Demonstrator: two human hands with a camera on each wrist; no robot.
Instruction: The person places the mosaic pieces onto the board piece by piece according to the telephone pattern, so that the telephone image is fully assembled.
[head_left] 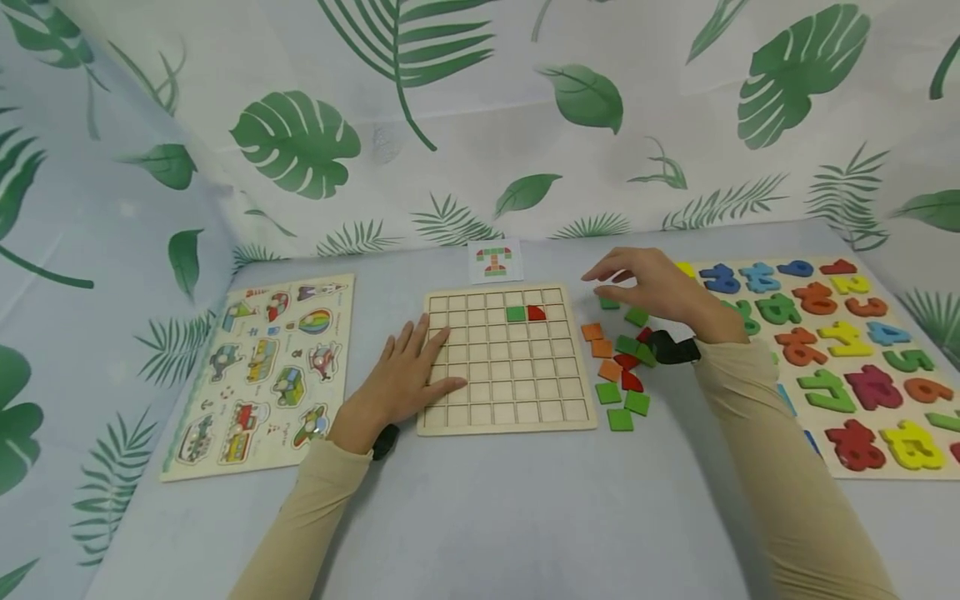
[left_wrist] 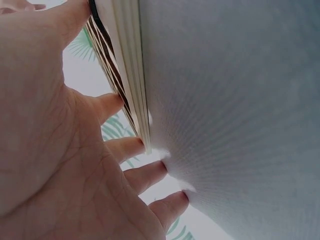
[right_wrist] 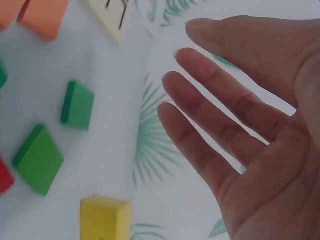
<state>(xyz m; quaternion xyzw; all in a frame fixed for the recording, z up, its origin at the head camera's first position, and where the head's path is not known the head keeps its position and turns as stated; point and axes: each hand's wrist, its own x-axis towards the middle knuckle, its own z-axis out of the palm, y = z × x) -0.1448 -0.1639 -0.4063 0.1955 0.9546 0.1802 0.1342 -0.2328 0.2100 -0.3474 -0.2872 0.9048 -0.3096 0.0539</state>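
A wooden grid board (head_left: 495,408) lies in the middle of the table. In its upper part a green square tile (head_left: 516,314) sits beside a red quarter-circle tile (head_left: 536,312). My left hand (head_left: 405,367) rests at the board's left edge, fingers spread, some touching the board and others the table, as the left wrist view shows. My right hand (head_left: 652,283) hovers over the far end of the loose tiles, fingers slightly bent and holding nothing. Under it lie green square tiles (right_wrist: 80,105); nearer me are orange squares (head_left: 602,348) and red quarter-circles (head_left: 632,381).
A pattern card (head_left: 495,262) with a red, green and orange figure lies behind the board. To the left is a picture puzzle board (head_left: 281,367) of vehicles. A number puzzle board (head_left: 847,333) with colourful pieces lies right, partly behind my right arm. A leaf-printed cloth (head_left: 450,183) hangs behind.
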